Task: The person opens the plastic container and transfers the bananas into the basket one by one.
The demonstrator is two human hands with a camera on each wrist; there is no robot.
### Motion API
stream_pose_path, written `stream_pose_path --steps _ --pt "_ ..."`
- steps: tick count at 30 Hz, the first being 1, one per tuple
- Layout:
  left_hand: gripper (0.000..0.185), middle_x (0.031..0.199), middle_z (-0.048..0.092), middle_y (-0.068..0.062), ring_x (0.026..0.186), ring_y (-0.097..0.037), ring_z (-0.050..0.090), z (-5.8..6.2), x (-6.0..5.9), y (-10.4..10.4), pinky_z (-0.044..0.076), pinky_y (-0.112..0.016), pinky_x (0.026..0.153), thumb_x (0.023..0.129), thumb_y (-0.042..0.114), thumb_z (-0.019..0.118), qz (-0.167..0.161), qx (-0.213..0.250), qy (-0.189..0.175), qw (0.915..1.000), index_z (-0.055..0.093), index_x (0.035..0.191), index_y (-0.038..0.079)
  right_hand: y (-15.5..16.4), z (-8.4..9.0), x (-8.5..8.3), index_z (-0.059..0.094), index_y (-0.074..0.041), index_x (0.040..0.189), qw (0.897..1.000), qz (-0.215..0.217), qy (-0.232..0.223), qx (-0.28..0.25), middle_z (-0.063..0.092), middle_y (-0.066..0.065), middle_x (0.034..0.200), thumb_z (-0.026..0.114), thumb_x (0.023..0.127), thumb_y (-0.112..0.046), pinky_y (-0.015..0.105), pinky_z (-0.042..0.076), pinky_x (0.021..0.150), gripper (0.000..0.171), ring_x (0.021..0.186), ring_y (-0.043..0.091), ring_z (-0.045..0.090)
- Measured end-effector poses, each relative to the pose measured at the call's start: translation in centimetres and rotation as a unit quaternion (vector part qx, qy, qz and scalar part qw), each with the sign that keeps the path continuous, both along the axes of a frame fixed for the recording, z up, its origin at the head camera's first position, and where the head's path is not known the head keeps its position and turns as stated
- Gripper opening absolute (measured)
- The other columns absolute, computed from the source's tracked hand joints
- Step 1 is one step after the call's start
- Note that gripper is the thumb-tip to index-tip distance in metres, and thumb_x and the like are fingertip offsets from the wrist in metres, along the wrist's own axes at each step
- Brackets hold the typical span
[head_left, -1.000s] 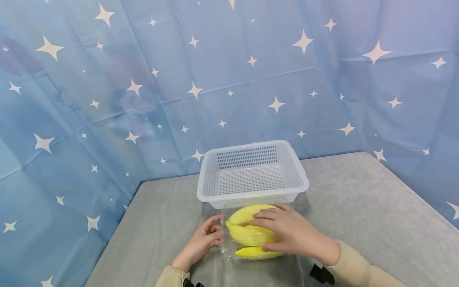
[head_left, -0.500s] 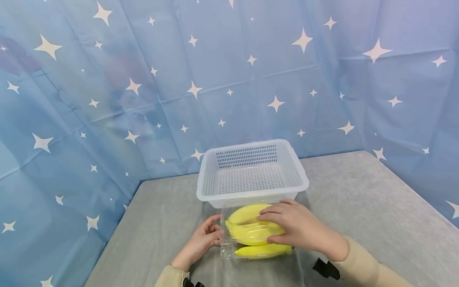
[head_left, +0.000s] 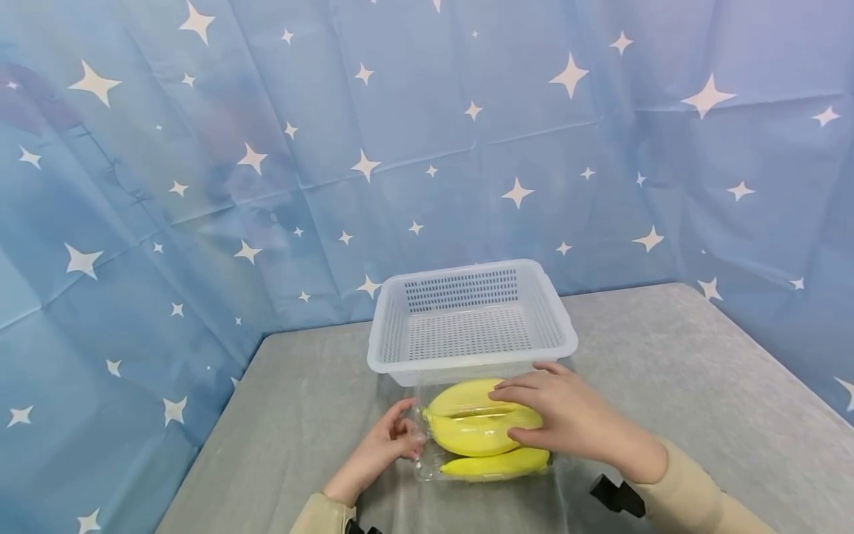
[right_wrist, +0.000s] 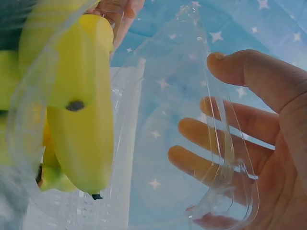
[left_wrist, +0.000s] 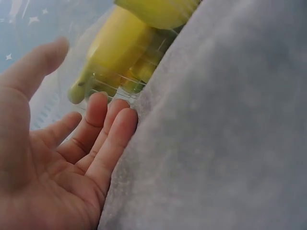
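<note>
Yellow bananas (head_left: 483, 439) lie inside a clear plastic clamshell box (head_left: 427, 467) in front of the basket. A separate banana (head_left: 497, 464) shows along the box's near side. My left hand (head_left: 382, 447) is at the box's left end, its loosely bent fingers near or touching the plastic. In the left wrist view no fingers (left_wrist: 98, 112) pinch anything. Over the right end, my right hand (head_left: 574, 417) lies with fingers spread and thumb apart. The right wrist view shows its fingers (right_wrist: 194, 127) through the clear lid (right_wrist: 158, 115), which stands away from the bananas.
A white perforated basket (head_left: 470, 361) stands just behind the box, with no contents seen in it. Grey cloth (head_left: 654, 393) covers the table. A blue curtain with stars (head_left: 427, 133) rises at the back and sides.
My right hand has slid to the right along the box, so more of the bananas shows. My left hand keeps nearly the same place, and the box shows little movement.
</note>
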State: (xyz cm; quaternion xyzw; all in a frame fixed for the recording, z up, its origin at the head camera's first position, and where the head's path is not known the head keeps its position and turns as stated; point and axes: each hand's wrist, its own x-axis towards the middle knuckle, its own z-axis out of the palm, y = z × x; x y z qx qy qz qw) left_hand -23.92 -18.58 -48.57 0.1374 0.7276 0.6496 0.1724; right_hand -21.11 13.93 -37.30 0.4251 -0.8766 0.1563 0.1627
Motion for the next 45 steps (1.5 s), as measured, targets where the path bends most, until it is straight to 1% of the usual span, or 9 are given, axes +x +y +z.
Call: stream_pose_path --steps 3,8,13,20,27,31,36,40,45 --pt "0.072 0.089 0.059 -0.006 0.075 -0.015 0.061 0.1 0.1 0.1 0.054 -0.027 0.068 0.086 0.005 0.067 0.002 0.001 -0.008 1.0000 0.029 0.146 -0.002 0.2 0.0 -0.1 0.068 -0.016 0.119 1.000 -0.003 0.002 -0.009 0.067 -0.005 0.116 0.079 0.079 -0.031 0.055 0.038 0.098 0.044 0.107 0.014 0.062" --pt "0.068 0.088 0.060 -0.006 0.074 -0.015 0.061 0.3 0.1 0.3 0.054 -0.028 0.068 0.089 0.008 0.066 0.005 0.003 -0.017 0.9998 0.030 0.146 0.000 0.5 0.1 -0.2 0.068 -0.017 0.118 1.000 -0.004 0.011 -0.023 0.067 -0.006 0.115 0.078 0.081 -0.031 0.055 0.039 0.097 0.041 0.106 0.014 0.062" --pt "0.066 0.089 0.061 -0.007 0.072 -0.015 0.060 0.8 0.2 0.6 0.053 -0.027 0.067 0.089 0.007 0.066 0.005 0.000 -0.018 0.9998 0.031 0.146 0.002 0.8 0.3 -0.3 0.069 -0.016 0.116 0.999 -0.002 0.029 -0.034 0.068 -0.005 0.113 0.077 0.082 -0.029 0.055 0.041 0.095 0.038 0.103 0.014 0.064" --pt "0.062 0.087 0.058 -0.005 0.072 -0.016 0.059 1.2 0.4 0.9 0.052 -0.026 0.065 0.090 0.005 0.063 0.001 0.000 -0.018 0.9998 0.033 0.145 0.002 1.4 0.4 -0.3 0.069 -0.016 0.116 0.998 0.005 0.032 -0.051 0.068 -0.005 0.113 0.074 0.085 -0.029 0.055 0.041 0.093 0.034 0.101 0.013 0.064" --pt "0.061 0.088 0.056 -0.004 0.074 -0.014 0.058 1.0 0.3 0.8 0.052 -0.025 0.065 0.089 0.004 0.064 -0.013 -0.008 -0.003 0.9999 0.037 0.143 0.001 1.8 0.6 -0.4 0.070 -0.015 0.114 0.996 0.009 0.060 -0.067 0.068 -0.007 0.111 0.072 0.087 -0.034 0.052 0.043 0.092 0.033 0.099 0.010 0.064" --pt "0.061 0.088 0.055 -0.004 0.073 -0.013 0.057 1.1 0.4 0.7 0.052 -0.024 0.065 0.088 0.002 0.064 -0.017 -0.010 0.002 0.9998 0.037 0.142 -0.002 2.0 1.0 -0.3 0.070 -0.016 0.113 0.995 0.007 0.066 -0.076 0.068 -0.008 0.109 0.072 0.088 -0.033 0.051 0.043 0.092 0.031 0.098 0.009 0.064" --pt "0.061 0.087 0.054 -0.004 0.072 -0.012 0.057 1.0 0.6 0.8 0.051 -0.023 0.066 0.087 0.000 0.063 -0.021 -0.007 0.006 0.9997 0.036 0.140 -0.005 2.3 1.3 -0.4 0.071 -0.016 0.110 0.993 0.005 0.082 -0.090 0.069 -0.009 0.106 0.069 0.090 -0.037 0.049 0.043 0.091 0.029 0.095 0.008 0.065" --pt "0.061 0.086 0.054 -0.003 0.072 -0.012 0.056 1.1 0.6 0.7 0.051 -0.023 0.066 0.087 0.000 0.063 -0.027 -0.012 0.007 0.9995 0.038 0.142 -0.002 2.6 1.6 -0.6 0.071 -0.015 0.110 0.990 0.011 0.092 -0.107 0.070 -0.009 0.104 0.066 0.092 -0.039 0.049 0.042 0.091 0.030 0.093 0.009 0.065" --pt "0.060 0.085 0.056 -0.003 0.071 -0.010 0.055 1.1 0.6 0.6 0.049 -0.023 0.067 0.086 0.001 0.063 -0.036 -0.033 0.031 0.9983 0.042 0.142 0.003 2.9 1.8 -0.7 0.070 -0.014 0.112 0.988 0.012 0.102 -0.117 0.070 -0.008 0.103 0.061 0.095 -0.040 0.048 0.042 0.091 0.032 0.092 0.009 0.066"
